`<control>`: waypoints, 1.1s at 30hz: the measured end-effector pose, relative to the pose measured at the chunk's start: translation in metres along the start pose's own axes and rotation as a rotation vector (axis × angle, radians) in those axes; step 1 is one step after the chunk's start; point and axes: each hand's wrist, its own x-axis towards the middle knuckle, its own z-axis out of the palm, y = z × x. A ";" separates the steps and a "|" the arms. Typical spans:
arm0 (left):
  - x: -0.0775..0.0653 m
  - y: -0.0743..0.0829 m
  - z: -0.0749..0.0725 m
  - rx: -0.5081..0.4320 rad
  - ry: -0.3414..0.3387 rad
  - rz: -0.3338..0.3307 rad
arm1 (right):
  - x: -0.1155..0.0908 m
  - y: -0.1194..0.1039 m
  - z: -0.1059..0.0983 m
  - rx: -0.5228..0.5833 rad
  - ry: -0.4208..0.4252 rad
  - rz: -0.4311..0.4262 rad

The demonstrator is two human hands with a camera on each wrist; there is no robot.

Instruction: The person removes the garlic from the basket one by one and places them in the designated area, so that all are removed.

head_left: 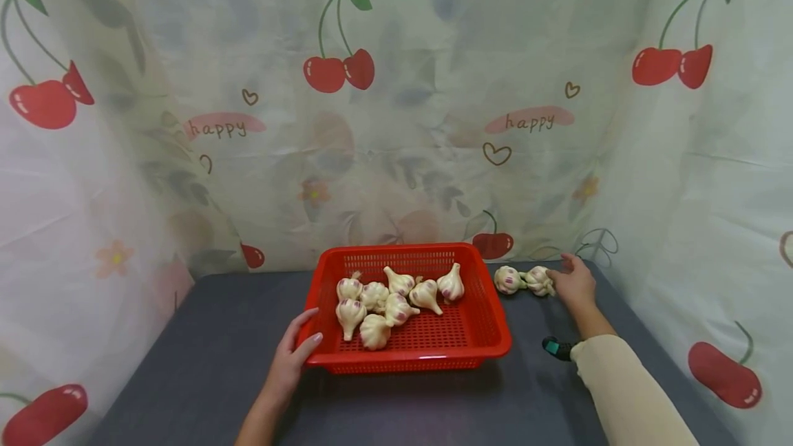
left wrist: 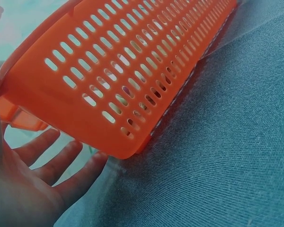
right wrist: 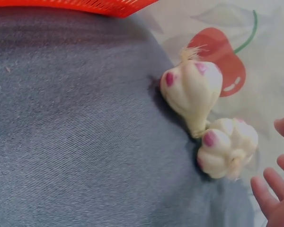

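Observation:
A red plastic basket (head_left: 409, 362) with slotted walls holds several garlic bulbs (head_left: 374, 331), white with purple patches. My left hand (head_left: 291, 346) grips its left end, the thumb over the rim; in the left wrist view, the fingers (left wrist: 61, 161) reach along the outside of the wall. To the right of the basket, two more garlic bulbs lie close together: one bulb (right wrist: 193, 90) nearer the basket and another bulb (right wrist: 227, 147) nearer my right hand (head_left: 574, 284). That hand is beside the outer bulb with its fingers spread, a small gap showing in the right wrist view.
All of this is on a dark grey cloth-covered table (head_left: 204, 349). A printed curtain (head_left: 409, 177) with cherries stands behind and at both sides. A black band with a green patch (head_left: 553, 347) is at my right wrist by the sleeve (head_left: 626, 391).

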 end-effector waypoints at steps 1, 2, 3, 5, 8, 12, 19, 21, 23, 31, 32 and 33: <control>0.000 -0.001 0.000 0.001 0.002 0.000 | 0.000 -0.002 -0.001 0.006 -0.006 0.005; 0.000 -0.001 0.000 0.001 0.005 -0.002 | 0.000 -0.004 -0.002 0.007 -0.007 0.005; -0.001 -0.001 -0.001 0.003 0.007 -0.002 | 0.001 -0.006 -0.002 0.007 -0.006 0.005; -0.002 -0.002 -0.001 0.004 0.011 -0.007 | 0.001 -0.011 -0.003 0.015 -0.005 0.006; -0.003 -0.001 0.000 0.003 0.010 -0.007 | 0.002 -0.021 -0.005 0.017 -0.001 -0.015; -0.003 0.000 0.000 0.013 0.008 -0.009 | 0.002 -0.036 -0.006 0.046 -0.021 -0.060; -0.002 -0.001 0.000 0.005 -0.004 -0.014 | 0.005 -0.063 -0.007 0.078 -0.048 -0.132; -0.002 0.000 0.001 -0.001 -0.003 -0.014 | 0.006 -0.070 -0.007 0.080 -0.063 -0.159; -0.003 0.000 0.001 -0.001 -0.002 -0.009 | 0.007 -0.078 -0.006 0.096 -0.089 -0.183; -0.001 0.000 -0.001 0.009 -0.004 -0.013 | 0.005 -0.108 0.010 0.117 -0.206 -0.233; -0.001 0.000 -0.001 0.013 -0.004 -0.014 | 0.004 -0.112 0.013 0.115 -0.222 -0.240; -0.001 0.001 -0.001 0.017 -0.002 -0.012 | 0.002 -0.116 0.015 0.114 -0.239 -0.241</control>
